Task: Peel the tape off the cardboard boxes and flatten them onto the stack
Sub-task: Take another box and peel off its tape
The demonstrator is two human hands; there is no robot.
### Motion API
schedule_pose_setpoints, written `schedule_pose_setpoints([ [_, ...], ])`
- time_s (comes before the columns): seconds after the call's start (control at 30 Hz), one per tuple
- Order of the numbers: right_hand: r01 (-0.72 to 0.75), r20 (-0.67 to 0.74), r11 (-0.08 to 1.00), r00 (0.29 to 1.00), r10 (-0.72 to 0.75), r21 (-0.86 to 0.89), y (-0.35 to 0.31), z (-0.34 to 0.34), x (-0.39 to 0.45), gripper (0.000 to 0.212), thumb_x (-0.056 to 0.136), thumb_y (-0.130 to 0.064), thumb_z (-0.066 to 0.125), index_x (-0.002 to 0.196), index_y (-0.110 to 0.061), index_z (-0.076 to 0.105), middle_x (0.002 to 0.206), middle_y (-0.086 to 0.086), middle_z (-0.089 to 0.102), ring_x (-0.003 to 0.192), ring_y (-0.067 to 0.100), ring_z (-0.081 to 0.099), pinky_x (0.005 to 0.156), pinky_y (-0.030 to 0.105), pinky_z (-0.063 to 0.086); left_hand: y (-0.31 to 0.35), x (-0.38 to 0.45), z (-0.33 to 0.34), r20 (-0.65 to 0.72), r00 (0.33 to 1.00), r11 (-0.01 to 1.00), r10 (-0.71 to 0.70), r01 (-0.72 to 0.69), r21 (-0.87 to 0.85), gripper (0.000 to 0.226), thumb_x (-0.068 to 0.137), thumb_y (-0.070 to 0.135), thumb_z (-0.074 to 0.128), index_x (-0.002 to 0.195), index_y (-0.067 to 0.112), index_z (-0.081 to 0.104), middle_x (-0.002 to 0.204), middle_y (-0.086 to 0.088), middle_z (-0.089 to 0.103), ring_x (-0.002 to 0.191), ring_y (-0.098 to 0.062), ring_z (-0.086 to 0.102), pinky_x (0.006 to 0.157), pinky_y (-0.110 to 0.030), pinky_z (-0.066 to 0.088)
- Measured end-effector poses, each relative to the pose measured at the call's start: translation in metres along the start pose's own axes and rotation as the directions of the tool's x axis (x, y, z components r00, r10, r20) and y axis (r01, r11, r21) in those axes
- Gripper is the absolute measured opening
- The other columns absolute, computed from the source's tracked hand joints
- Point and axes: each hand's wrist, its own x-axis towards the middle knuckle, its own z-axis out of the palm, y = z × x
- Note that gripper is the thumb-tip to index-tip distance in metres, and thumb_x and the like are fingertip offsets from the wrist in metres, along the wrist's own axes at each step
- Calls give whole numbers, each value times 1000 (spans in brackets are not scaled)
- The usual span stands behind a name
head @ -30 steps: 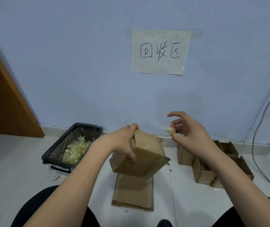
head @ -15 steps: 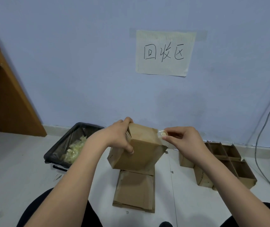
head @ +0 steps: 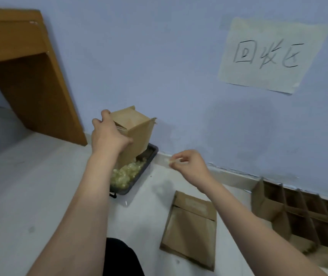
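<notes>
My left hand [head: 109, 136] grips a small brown cardboard box [head: 135, 134] by its left edge and holds it up in the air, above a black bin [head: 151, 154]. My right hand [head: 189, 164] pinches a small crumpled piece of clear tape [head: 168, 161] between thumb and fingers, just to the right of the bin. A stack of flattened cardboard [head: 191, 230] lies on the white floor below my right forearm.
The black bin holds several yellowish tape scraps [head: 127, 174]. Open cardboard boxes with dividers [head: 302, 220] stand by the wall at the right. A wooden desk side [head: 35, 86] rises at the left. A paper sign [head: 268, 54] is taped on the blue wall.
The view swung left. My right hand pulled the tape piece away from the box and carried it down toward the bin. My left hand lifted the box up over the bin.
</notes>
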Motion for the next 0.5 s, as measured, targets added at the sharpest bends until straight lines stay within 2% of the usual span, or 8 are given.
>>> schedule_pose_setpoints([
  [0.07, -1, 59, 999, 998, 3, -34, 8, 42, 24, 5, 83, -22, 78, 88, -23, 76, 114, 6, 60, 102, 18, 60, 75, 23, 43, -18, 10, 0, -45, 998, 999, -41, 40, -20, 98, 70, 23, 92, 146, 20, 29, 139, -15, 38, 126, -41, 48, 100, -46, 45],
  [0.17, -20, 78, 998, 997, 24, -61, 26, 100, 52, 18, 88, -12, 72, 105, -11, 76, 94, 6, 72, 87, 18, 65, 74, 22, 46, -42, 21, 0, -75, 991, 992, -113, 109, -56, 99, 71, 23, 92, 147, 19, 28, 139, -16, 38, 124, -43, 50, 98, -48, 46],
  [0.23, -26, 75, 996, 997, 33, -82, 39, 136, 67, 32, 88, -4, 65, 120, -8, 69, 86, 3, 68, 82, 16, 63, 71, 22, 48, -55, 26, 0, -103, 985, 989, -136, 130, -66, 102, 71, 22, 92, 149, 19, 27, 138, -16, 38, 123, -43, 51, 98, -48, 47],
  [0.3, -47, 72, 996, 996, 53, -81, 49, 167, 80, 45, 87, 0, 57, 130, -10, 55, 91, 7, 66, 84, 21, 64, 69, 26, 50, -64, 30, -1, -130, 980, 988, -149, 141, -66, 102, 71, 22, 92, 150, 20, 26, 139, -16, 39, 123, -42, 51, 98, -48, 47],
  [0.33, -68, 66, 995, 995, 73, -78, 53, 179, 86, 41, 88, 0, 54, 127, -10, 53, 93, 8, 64, 86, 24, 63, 68, 27, 48, -67, 31, 0, -136, 978, 987, -157, 149, -67, 102, 72, 22, 91, 150, 21, 26, 140, -15, 39, 123, -41, 51, 99, -48, 46],
  [0.4, -112, 63, 985, 991, 121, -131, 65, 202, 97, 14, 91, -2, 50, 102, -7, 57, 87, 6, 58, 84, 24, 58, 67, 27, 42, -72, 34, 1, -133, 975, 984, -175, 168, -64, 101, 72, 23, 91, 149, 22, 25, 141, -14, 38, 125, -40, 50, 99, -48, 46],
  [0.43, -119, 72, 978, 988, 133, -171, 70, 210, 101, 10, 91, -1, 50, 87, -9, 56, 82, 4, 55, 82, 23, 56, 68, 27, 40, -74, 36, 2, -130, 975, 983, -181, 175, -57, 102, 72, 23, 91, 149, 22, 25, 141, -14, 38, 125, -39, 50, 99, -47, 46],
  [0.5, -134, 76, 968, 985, 153, -213, 82, 226, 108, 19, 89, 2, 50, 75, -10, 54, 79, 6, 57, 79, 24, 56, 66, 28, 42, -77, 38, 5, -127, 976, 984, -176, 173, -37, 103, 71, 24, 92, 149, 23, 25, 141, -14, 38, 124, -38, 50, 98, -47, 47],
])
